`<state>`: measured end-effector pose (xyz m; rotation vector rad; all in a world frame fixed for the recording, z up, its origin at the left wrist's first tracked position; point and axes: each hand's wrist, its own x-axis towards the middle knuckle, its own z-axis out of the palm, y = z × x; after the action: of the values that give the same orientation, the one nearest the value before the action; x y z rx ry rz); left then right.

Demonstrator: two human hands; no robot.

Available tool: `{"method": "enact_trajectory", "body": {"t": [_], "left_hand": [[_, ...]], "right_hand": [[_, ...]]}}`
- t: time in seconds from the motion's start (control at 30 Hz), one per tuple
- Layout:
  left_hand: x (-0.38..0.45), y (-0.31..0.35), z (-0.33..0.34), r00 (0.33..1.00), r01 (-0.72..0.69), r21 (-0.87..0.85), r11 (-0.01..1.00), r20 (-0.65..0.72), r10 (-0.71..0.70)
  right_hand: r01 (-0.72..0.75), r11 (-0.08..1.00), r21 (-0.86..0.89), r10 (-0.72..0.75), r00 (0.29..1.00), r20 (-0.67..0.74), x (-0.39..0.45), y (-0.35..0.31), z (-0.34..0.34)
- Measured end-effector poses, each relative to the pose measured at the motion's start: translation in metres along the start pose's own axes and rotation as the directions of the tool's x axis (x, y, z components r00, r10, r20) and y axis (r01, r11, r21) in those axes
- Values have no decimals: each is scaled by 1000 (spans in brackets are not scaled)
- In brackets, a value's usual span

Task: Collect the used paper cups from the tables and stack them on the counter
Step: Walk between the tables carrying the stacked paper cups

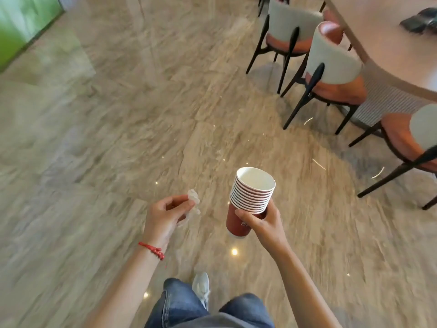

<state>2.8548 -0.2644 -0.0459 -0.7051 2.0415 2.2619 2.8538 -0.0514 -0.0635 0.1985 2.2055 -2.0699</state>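
Note:
A stack of several red paper cups (250,197) with white insides stands upright in my right hand (262,223), whose fingers curl round the lowest cup. The top cup looks empty. My left hand (165,214) is held to the left of the stack at about the same height and pinches a small crumpled piece of clear plastic or tissue (194,200) between thumb and fingertips. Both hands hover over the marble floor, away from any table. No counter is in view.
A long pinkish table (390,55) runs along the upper right, with a dark object (421,20) on it. Three chairs (331,74) with white backs and orange seats stand beside it. Open marble floor (142,102) stretches ahead and left; a green wall (21,24) at top left.

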Motion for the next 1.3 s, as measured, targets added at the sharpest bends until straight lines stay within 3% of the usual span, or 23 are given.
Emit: {"method": "enact_trajectory", "body": {"t": [0.3, 0.47, 0.63, 0.8, 1.3], "left_hand": [[193, 23, 35, 997, 83, 0, 997, 4, -83], [309, 44, 73, 998, 61, 23, 998, -20, -61], [409, 95, 118, 999, 30, 22, 999, 26, -31], [496, 135, 141, 999, 30, 11, 999, -13, -30], [858, 265, 180, 1000, 2, 12, 1000, 13, -2]], "right_hand": [[-24, 1000, 15, 24, 1000, -11, 178, 0, 21], [4, 1000, 2, -4, 1000, -15, 307, -10, 16], [29, 999, -23, -29, 1000, -2, 438, -44, 9], [41, 999, -13, -41, 999, 19, 544, -70, 23], [35, 999, -1, -35, 999, -2, 889, -133, 111]]}}
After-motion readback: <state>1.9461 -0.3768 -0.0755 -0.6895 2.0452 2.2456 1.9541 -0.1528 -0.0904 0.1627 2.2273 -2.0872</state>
